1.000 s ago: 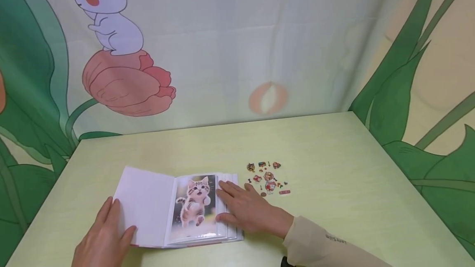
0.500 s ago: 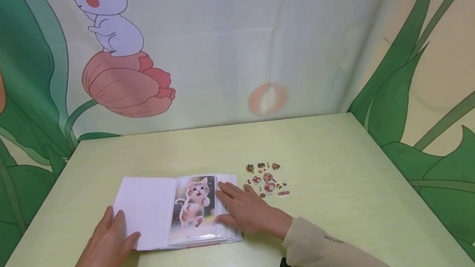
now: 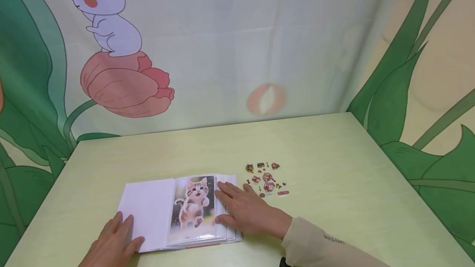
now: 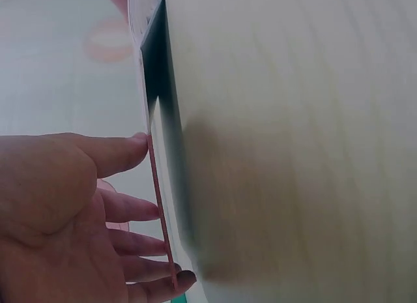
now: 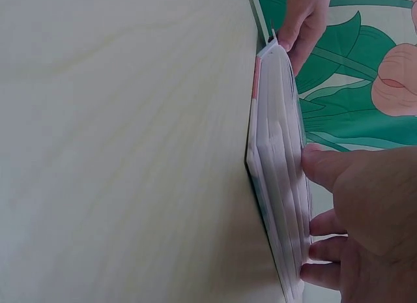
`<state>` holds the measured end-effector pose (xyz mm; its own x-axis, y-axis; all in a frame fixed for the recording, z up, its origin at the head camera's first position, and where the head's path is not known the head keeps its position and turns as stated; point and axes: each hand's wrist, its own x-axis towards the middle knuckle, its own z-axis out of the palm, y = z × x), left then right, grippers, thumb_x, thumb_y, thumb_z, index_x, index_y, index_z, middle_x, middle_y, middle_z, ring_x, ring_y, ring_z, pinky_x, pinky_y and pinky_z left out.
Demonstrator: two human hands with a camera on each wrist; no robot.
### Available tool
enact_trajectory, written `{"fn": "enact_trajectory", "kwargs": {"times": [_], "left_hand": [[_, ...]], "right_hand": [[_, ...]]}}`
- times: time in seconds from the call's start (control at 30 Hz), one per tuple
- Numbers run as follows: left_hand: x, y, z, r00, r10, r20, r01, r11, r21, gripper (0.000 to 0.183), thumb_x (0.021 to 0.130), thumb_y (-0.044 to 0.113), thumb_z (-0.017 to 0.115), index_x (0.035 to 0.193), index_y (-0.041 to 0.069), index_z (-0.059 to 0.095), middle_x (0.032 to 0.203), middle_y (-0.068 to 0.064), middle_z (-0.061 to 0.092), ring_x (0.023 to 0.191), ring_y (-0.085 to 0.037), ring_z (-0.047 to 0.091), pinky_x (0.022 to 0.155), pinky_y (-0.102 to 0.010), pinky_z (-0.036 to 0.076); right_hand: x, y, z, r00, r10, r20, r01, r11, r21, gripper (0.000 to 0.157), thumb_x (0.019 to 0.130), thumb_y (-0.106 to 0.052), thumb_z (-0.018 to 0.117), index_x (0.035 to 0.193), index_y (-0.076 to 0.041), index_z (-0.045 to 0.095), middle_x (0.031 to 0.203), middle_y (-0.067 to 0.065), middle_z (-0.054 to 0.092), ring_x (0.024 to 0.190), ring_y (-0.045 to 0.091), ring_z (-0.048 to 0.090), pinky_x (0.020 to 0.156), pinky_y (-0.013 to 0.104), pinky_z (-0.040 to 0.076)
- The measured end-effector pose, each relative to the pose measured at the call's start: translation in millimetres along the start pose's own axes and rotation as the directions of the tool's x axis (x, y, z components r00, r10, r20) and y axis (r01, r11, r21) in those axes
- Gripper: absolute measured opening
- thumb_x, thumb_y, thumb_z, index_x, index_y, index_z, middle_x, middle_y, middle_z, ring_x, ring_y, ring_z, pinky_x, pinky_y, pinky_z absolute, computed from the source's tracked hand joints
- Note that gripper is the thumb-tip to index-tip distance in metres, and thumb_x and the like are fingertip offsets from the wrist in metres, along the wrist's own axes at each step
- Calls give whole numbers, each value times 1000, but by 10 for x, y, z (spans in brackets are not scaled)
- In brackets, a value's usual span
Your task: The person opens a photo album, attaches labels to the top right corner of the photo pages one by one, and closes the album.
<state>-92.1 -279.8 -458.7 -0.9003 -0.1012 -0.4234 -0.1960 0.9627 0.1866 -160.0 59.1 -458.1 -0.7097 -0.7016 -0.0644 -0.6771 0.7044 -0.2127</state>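
Note:
A photo album (image 3: 148, 213) lies spread on the table, its white inner cover to the left. On the right side a kitten photo (image 3: 194, 205) shows in a clear sleeve. My left hand (image 3: 111, 240) rests its extended fingers and thumb on the cover's left part; in the left wrist view, that cover (image 4: 160, 199) stands a little off the table. Across the right edge of the pages lies my right hand (image 3: 248, 209), fingers straight. From the side, the right wrist view shows its fingertips touching the top of the page stack (image 5: 283, 159).
Several small colourful stickers (image 3: 268, 177) lie on the table right of the album, just beyond my right hand. The pale green table (image 3: 315, 151) ends at a printed curtain (image 3: 208, 52) with a rabbit and flowers.
The left cover has come down toward the table, with my left hand moving slightly right and toward me on it. My right hand stays on the pages.

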Motion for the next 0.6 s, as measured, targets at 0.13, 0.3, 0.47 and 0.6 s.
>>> {"fn": "enact_trajectory", "kwargs": {"times": [0.13,0.3,0.47,0.6], "left_hand": [[22,-20,26,1000,9,15,-10,1000,15,95,94,53,71,149,-17,35,153,-46,20,138,-62,27,109,-71,34],[50,-48,54,998,41,45,-43,998,45,96,94,57,67,148,-16,37,151,-46,24,137,-61,28,107,-73,35],[54,-60,56,996,65,55,-68,996,54,95,95,59,65,148,-16,38,151,-47,25,137,-61,29,106,-73,35],[50,-45,44,996,61,61,-65,996,54,92,96,57,65,148,-15,38,152,-47,25,138,-63,27,107,-73,34]], "right_hand": [[9,-4,-23,1000,7,6,-7,1000,-1,74,105,-59,46,162,-11,35,170,7,25,155,24,25,119,61,30],[16,-3,-7,1000,5,3,-5,1000,-10,75,105,-59,45,162,-11,34,170,8,24,155,24,24,119,61,28],[15,1,-5,1000,3,4,-3,1000,4,75,105,-59,46,162,-11,35,170,8,24,155,25,25,119,62,27],[16,1,-14,1000,4,5,-4,1000,4,75,105,-59,45,162,-11,35,170,8,24,155,25,25,119,62,27]]}}
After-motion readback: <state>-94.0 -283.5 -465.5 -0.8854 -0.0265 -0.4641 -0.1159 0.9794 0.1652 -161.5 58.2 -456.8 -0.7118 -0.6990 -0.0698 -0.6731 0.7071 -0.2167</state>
